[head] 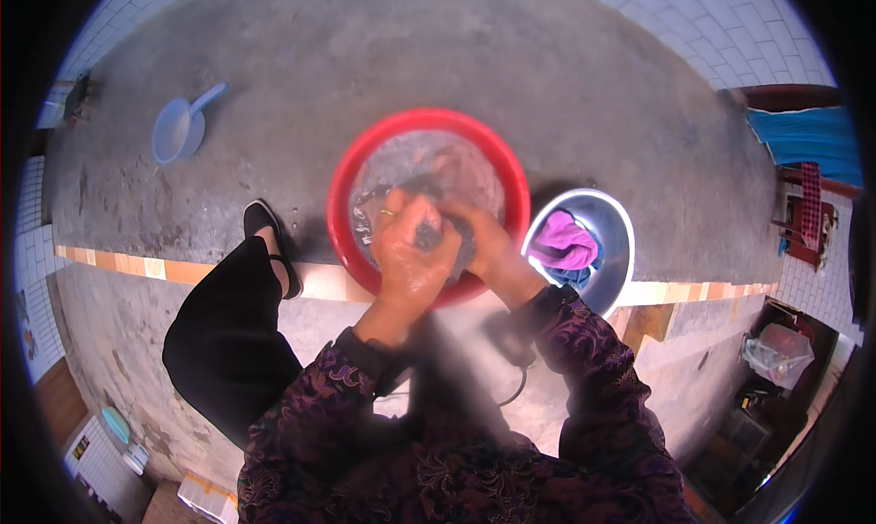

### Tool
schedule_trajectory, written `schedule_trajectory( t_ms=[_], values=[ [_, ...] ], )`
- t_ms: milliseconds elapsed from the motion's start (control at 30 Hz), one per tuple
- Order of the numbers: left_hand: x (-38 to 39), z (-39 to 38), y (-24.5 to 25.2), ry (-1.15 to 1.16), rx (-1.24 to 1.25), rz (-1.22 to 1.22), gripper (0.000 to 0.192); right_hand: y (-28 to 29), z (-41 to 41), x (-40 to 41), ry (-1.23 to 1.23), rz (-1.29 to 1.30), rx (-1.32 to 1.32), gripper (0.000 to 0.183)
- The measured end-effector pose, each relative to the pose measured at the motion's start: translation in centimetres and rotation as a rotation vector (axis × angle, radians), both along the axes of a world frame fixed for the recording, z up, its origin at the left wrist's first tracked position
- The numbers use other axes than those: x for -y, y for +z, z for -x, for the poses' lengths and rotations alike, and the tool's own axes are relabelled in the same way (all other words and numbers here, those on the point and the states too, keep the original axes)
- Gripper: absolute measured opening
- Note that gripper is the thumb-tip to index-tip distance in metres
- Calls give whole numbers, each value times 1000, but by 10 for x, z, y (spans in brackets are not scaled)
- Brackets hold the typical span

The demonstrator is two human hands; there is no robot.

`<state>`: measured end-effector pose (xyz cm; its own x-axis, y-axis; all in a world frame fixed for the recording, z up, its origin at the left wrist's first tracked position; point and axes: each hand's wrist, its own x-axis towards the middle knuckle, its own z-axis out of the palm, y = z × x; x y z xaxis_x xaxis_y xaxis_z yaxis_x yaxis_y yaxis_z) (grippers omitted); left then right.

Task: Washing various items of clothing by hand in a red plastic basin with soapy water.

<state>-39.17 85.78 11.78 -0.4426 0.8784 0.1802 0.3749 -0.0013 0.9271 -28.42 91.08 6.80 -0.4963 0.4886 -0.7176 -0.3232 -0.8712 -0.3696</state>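
Note:
Before me on the concrete floor stands a red plastic basin [342, 182] holding cloudy, sudsy water [445, 148]. Over its near half, my left hand [410, 243], with a ring on one finger, is closed on a dark wet cloth [430, 235]. My right hand [482, 240] is close beside it and grips the same cloth, its fingers partly blurred and hidden. Right of the red basin, a metal basin [619, 250] holds a pink-purple cloth [564, 240] and a blue cloth [575, 276].
A blue plastic dipper [178, 131] lies on the floor at the left. A tiled strip [185, 272] crosses the floor near my black shoe [260, 217]. At the far right are a blue cloth cover [811, 141] and a clear plastic bag [780, 353].

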Motion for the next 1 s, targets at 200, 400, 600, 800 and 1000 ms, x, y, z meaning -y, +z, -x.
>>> schedule_trajectory(
  t_ms=[200,400,600,800,1000],
  values=[
    [1,-7,12,-32,-120,-101,18,28,-15,-6,525,-1475,364,29],
    [2,-9,22,-147,-284,-214,17,29,-4,-7,489,-514,10,24],
    [0,-12,34,-249,-272,-275,26,33,-6,-23,1080,-943,113,17],
    [0,-18,35,-271,-262,-300,26,30,-13,-25,1031,-846,-61,31],
    [5,-15,34,-297,-230,-267,26,53,0,-23,989,-793,52,17]
  ],
)
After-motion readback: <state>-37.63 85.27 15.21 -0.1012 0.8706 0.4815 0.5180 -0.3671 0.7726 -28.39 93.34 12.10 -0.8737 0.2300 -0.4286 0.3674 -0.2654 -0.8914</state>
